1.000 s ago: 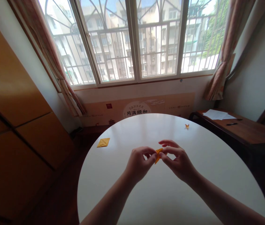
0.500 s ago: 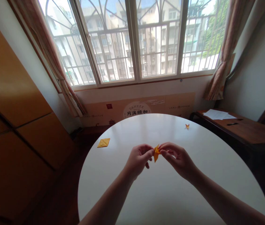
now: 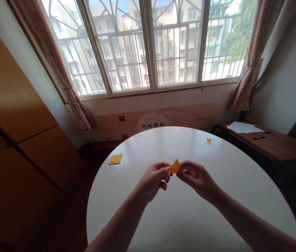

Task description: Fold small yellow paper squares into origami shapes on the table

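Above the white round table (image 3: 189, 224), a small folded piece of yellow-orange paper (image 3: 175, 166) is held between my two hands. My left hand (image 3: 156, 180) pinches its left side between thumb and fingers, the other fingers curled below. My right hand (image 3: 196, 175) grips the right edge with thumb and fingertips. The paper's top comes to a point, and a narrow part slants down to the left. Fingers cover parts of its edges.
A flat yellow folded paper (image 3: 115, 159) lies at the table's left edge. A small orange folded paper figure (image 3: 209, 140) stands at the far right. Beyond the table, a wooden bench (image 3: 276, 143) holds white sheets (image 3: 244, 127) and a dark pen-like object (image 3: 259, 138).
The folded paper has turned in my fingers: its lower point now slants left and a broader face shows. My hands have stayed almost in the same place.
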A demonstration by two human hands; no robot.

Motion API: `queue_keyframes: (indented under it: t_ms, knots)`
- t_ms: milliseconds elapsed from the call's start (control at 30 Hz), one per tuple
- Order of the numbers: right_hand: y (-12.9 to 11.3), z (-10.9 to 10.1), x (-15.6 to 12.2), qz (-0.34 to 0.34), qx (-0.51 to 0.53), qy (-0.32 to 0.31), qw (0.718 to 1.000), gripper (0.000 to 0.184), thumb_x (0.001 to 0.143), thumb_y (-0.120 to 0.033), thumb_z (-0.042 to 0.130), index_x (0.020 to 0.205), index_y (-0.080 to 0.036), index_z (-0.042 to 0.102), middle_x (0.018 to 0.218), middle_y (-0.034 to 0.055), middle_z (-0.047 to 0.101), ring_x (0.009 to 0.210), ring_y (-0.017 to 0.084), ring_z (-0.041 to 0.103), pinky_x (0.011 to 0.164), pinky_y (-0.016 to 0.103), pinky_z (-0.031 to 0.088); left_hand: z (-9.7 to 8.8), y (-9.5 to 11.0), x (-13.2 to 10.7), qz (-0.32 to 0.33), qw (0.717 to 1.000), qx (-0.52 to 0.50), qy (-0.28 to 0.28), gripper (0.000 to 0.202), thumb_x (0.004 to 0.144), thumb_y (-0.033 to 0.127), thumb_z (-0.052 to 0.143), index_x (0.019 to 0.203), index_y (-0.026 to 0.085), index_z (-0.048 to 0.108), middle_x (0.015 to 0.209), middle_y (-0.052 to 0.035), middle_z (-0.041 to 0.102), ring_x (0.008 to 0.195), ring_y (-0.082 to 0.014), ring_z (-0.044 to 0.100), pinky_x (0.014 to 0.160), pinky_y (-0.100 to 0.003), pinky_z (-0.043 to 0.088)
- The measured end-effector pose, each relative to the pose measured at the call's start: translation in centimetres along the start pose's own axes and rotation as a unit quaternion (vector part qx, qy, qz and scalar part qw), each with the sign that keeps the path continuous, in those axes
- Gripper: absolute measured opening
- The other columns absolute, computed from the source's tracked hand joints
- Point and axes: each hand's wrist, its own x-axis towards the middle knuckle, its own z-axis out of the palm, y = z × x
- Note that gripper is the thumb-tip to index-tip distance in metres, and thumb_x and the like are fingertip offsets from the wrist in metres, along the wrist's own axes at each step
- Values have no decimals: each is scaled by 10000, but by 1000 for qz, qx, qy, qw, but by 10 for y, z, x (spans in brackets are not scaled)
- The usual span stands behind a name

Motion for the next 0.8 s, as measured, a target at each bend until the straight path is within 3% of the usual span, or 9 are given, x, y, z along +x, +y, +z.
queue_keyframes:
  t_ms: [200, 367, 467, 567, 633, 800]
  knots:
    - [-2, 2, -1, 28, 49, -13, 998, 169, 861, -345, 722, 946, -201, 702, 887, 43, 707, 827, 186, 662, 741, 298, 516, 0, -3, 0, 38, 999, 11, 3, 230, 713, 261, 719, 871, 175, 576, 649, 36, 566, 489, -57, 414, 349, -116, 360]
    - [0, 2, -1, 30, 18, 10, 999, 175, 850, -353, 723, 921, -194, 698, 863, 37, 691, 773, 171, 627, 699, 285, 498, -1, -2, 1, 127, 986, 96, 47, 160, 686, 213, 666, 828, 166, 608, 678, 19, 582, 545, -92, 497, 368, -147, 411]
    - [0, 0, -1, 6, -49, 23, 999, 157, 868, -336, 691, 928, -191, 695, 863, 45, 691, 775, 182, 628, 729, 314, 502, -3, 2, -1, 207, 960, 171, 87, 103, 733, 228, 647, 808, 156, 652, 671, 4, 583, 557, -102, 507, 401, -170, 445]
    - [-3, 0, -2, -43, -130, 39, 990, 102, 873, -284, 671, 907, -189, 687, 855, 51, 688, 792, 198, 633, 759, 341, 510, -4, 5, -6, 275, 920, 259, 100, 131, 807, 242, 627, 871, 165, 712, 820, -45, 643, 650, -127, 564, 436, -181, 471]
    - [-5, 1, -2, -80, -172, 40, 981, 58, 877, -245, 657, 889, -195, 683, 851, 51, 683, 793, 201, 630, 746, 340, 515, -2, 5, -9, 302, 897, 307, 96, 137, 817, 223, 641, 909, 180, 733, 924, -62, 670, 708, -137, 600, 460, -181, 477]
    - [-8, 1, -3, -141, -216, 39, 965, 46, 871, -171, 652, 873, -215, 666, 892, 50, 680, 822, 196, 646, 753, 330, 532, 4, -2, -10, 329, 861, 375, 96, 119, 820, 175, 675, 912, 197, 746, 905, -51, 705, 687, -125, 622, 493, -176, 475]
